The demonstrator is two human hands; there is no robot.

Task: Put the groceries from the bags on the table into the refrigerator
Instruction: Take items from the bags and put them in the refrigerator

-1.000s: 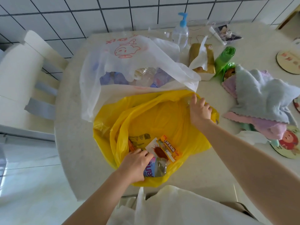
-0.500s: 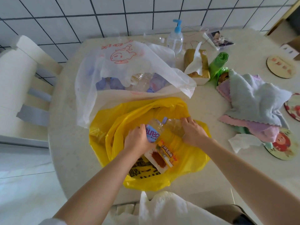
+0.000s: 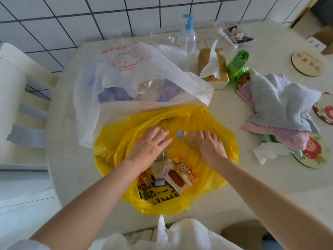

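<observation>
table (image 3: pixel 234 192): pale round top, set against a white tiled wall; it carries both bags and the clutter on the right.
white bag (image 3: pixel 126 69): thin see-through plastic with a red cartoon print, lying at the back of the table, just behind the yellow bag; clear bottles with pale purple labels show through it.
yellow bag (image 3: pixel 212 177): lies open at the near edge of the table, its mouth spread wide; both hands are inside it.
cloths (image 3: pixel 281 103): a heap of pale blue, pink and purple ones at the right, well apart from the bags.
left hand (image 3: pixel 149 147): palm down over a clear bottle (image 3: pixel 155 129) inside the yellow bag, fingers spread a little and bent over it; whether they truly grip it i cannot tell.
right hand (image 3: pixel 210 145): fingers curled down onto a second bottle (image 3: pixel 189 138), which lies on its side in the bag with its pale purple cap pointing left.
third bottle (image 3: pixel 159 170): lies below the left hand, its cap toward the near edge.
tissue box (image 3: pixel 212 65): gold, behind the white bag's right corner, a tissue sticking up.
pump bottle (image 3: pixel 187 37): clear with a blue top, upright at the back.
snack packet (image 3: pixel 182 175): orange and white, in the bag between the two forearms, touching the third bottle.
</observation>
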